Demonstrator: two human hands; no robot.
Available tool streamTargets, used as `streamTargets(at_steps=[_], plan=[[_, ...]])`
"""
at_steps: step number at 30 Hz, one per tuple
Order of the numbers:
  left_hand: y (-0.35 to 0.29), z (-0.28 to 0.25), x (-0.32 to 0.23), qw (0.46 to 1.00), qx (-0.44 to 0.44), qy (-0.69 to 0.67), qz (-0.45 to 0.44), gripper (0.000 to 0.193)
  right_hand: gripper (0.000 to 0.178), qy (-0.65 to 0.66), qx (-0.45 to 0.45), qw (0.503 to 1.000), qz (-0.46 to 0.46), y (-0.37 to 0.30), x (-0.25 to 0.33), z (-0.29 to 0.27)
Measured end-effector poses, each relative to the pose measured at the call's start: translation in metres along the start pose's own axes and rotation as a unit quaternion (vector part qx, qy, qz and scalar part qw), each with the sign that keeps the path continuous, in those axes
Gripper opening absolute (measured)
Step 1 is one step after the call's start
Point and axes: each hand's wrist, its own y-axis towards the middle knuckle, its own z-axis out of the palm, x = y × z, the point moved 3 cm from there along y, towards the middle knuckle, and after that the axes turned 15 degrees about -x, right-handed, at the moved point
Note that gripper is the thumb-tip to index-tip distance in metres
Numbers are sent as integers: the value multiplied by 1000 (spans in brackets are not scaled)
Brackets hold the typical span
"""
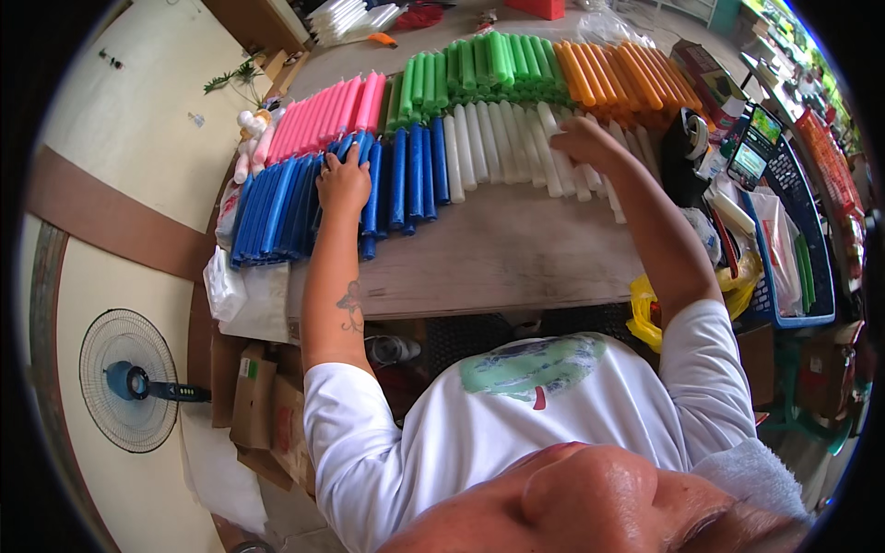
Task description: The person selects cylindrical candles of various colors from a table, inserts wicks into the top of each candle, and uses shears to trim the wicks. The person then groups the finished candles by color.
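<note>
My left hand (344, 187) rests on the blue candles (277, 212) at the front left, its fingers apart over their upper ends. To the right, my right hand (586, 145) is curled at the row of white candles (489, 143), with its fingertips against one of them. The fingers partly hide that candle. Behind these rows lie pink candles (323, 112) on the left, a stack of green candles (498, 60) in the middle and orange candles (627, 74) on the right.
A blue plastic basket (811, 318) stands at the right, with a phone (751, 152) propped by it. A yellow plastic bag (645, 313) hangs at the table's (461, 267) front right. An electric fan (129, 380) and cardboard boxes (253, 396) are at the lower left.
</note>
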Motion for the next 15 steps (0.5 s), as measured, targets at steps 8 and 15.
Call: streamTargets(at_steps=[8,15], plan=[[42,15,3,990,-77,-109,-40,50,34,510,51,854,93,-113,25,14],[111,40,-104,931,-210,-298,34,43,31,525,24,837,151,-99,15,38]])
